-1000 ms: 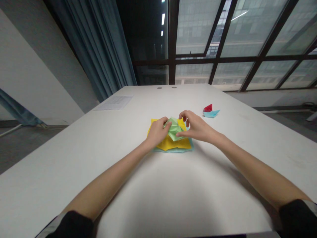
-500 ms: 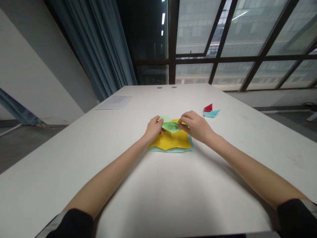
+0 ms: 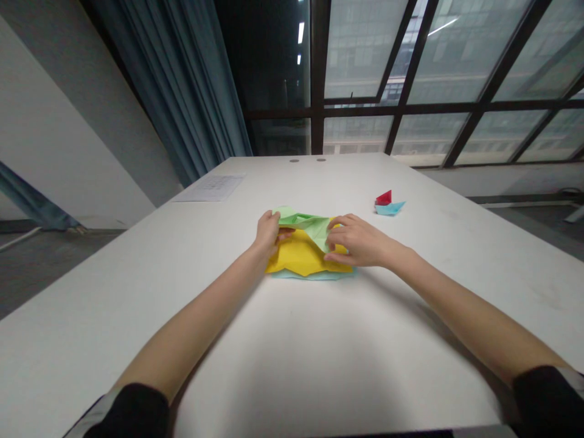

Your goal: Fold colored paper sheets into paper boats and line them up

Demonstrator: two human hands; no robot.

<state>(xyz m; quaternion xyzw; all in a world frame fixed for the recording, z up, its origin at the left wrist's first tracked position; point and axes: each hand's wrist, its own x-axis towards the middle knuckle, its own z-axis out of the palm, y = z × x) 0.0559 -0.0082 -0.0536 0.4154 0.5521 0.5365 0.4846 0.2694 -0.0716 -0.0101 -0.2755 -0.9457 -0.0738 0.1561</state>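
Observation:
A folded green paper (image 3: 306, 222) is stretched wide between my two hands above a small stack of sheets. My left hand (image 3: 269, 233) pinches its left end. My right hand (image 3: 358, 242) pinches its right, lower corner. Under it lies a yellow sheet (image 3: 301, 258), and below that a light blue sheet (image 3: 310, 275) shows only along its front edge. The stack rests on the white table (image 3: 292, 359) in front of me.
A red folded paper shape (image 3: 384, 198) and a light blue folded one (image 3: 389, 208) sit at the right, beyond my right hand. A printed white sheet (image 3: 210, 188) lies at the far left of the table. Windows and a curtain stand behind.
The green paper has been pulled out from a crumpled bunch into a longer, flatter shape. My left hand moved left and farther away; my right hand stayed close to its place.

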